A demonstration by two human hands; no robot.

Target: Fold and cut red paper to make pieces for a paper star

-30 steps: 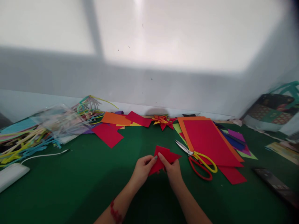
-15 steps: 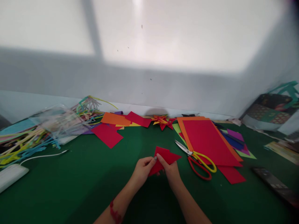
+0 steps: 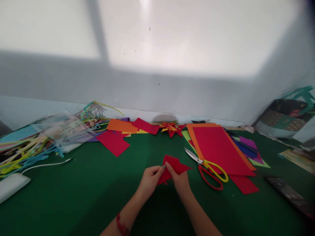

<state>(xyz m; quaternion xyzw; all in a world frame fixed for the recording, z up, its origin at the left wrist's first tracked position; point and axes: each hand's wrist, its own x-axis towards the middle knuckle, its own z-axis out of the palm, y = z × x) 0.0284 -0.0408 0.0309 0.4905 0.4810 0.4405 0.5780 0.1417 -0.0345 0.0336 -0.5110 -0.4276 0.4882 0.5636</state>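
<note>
Between both hands is a folded piece of red paper (image 3: 170,161), held above the green tabletop with one pointed flap sticking out to the right. My left hand (image 3: 150,179) grips its left edge, thumb on top. On the lower right side, my right hand (image 3: 180,181) pinches the same paper, its thumb pressed near the middle; the fingers beneath are mostly hidden. Scissors (image 3: 203,162) with one yellow and one red handle lie just right of my right hand, blades slightly apart, partly over a stack of red sheets (image 3: 221,150).
Red and orange folded paper stars (image 3: 171,128) sit by the wall. Loose red paper (image 3: 113,143) and an orange piece (image 3: 122,126) lie left of them. Colourful pipe cleaners (image 3: 36,144) and a white corded device (image 3: 13,186) are far left; a black phone (image 3: 287,193) lies right.
The red paper's right-hand flap has shifted slightly, its tip reaching a little further right and lower. Both hands keep nearly the same place and grip.
</note>
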